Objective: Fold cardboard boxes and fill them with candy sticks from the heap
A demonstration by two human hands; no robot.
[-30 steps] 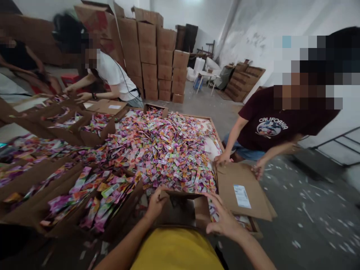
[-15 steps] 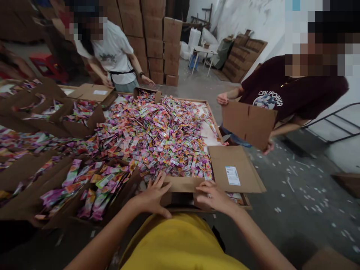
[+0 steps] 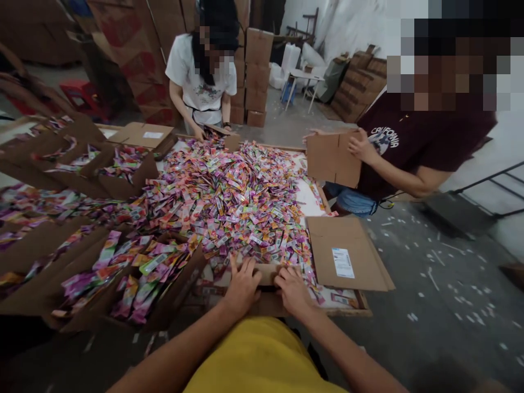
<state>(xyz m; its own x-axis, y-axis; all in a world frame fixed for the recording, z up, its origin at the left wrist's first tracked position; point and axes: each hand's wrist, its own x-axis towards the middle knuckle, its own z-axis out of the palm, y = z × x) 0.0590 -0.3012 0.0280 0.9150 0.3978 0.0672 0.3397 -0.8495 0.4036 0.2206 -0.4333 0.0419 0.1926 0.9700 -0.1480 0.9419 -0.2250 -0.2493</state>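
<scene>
Both hands are pressing down on a cardboard flap (image 3: 266, 271) at the table's (image 3: 347, 312) near edge: left hand (image 3: 242, 287) and right hand (image 3: 293, 289) lying flat, fingers spread, gripping nothing. The sachet pile (image 3: 237, 202) is lying mostly unsorted; side boxes (image 3: 135, 281) are sitting partly filled.

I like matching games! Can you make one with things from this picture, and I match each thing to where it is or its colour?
Things:
1. left hand
2. labelled cardboard
3. sachet pile
4. stool

Places or colours:
A. red
B. spread over the middle of the table
C. pressing on a cardboard flap, beside the right hand
D. lying flat at the table's right corner

Pairs: 1-C, 2-D, 3-B, 4-A
</scene>
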